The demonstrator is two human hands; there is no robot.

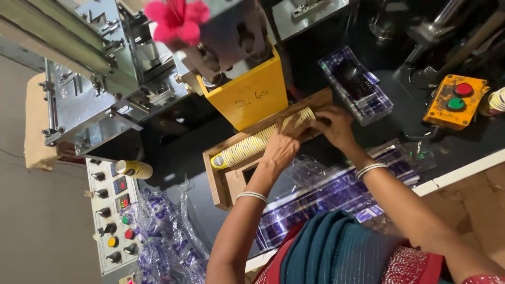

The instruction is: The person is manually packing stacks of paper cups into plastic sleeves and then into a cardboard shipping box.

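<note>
**Both hands on the stacked cups in the wooden tray**

Long row of nested yellow-rimmed paper cups lying on its side in the wooden tray, just below the yellow machine block. Left hand pressed over the row's upper end, fingers curled onto the rims. Right hand at the same end, fingers closed against the last cups. Clear plastic sleeves below the tray. Orange button box well right of it; control panel left.

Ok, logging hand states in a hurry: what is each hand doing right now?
Left hand: fingers curled on the long row of nested pale-yellow paper cups lying in the wooden trough.
Right hand: gripping the row's far end.
</note>
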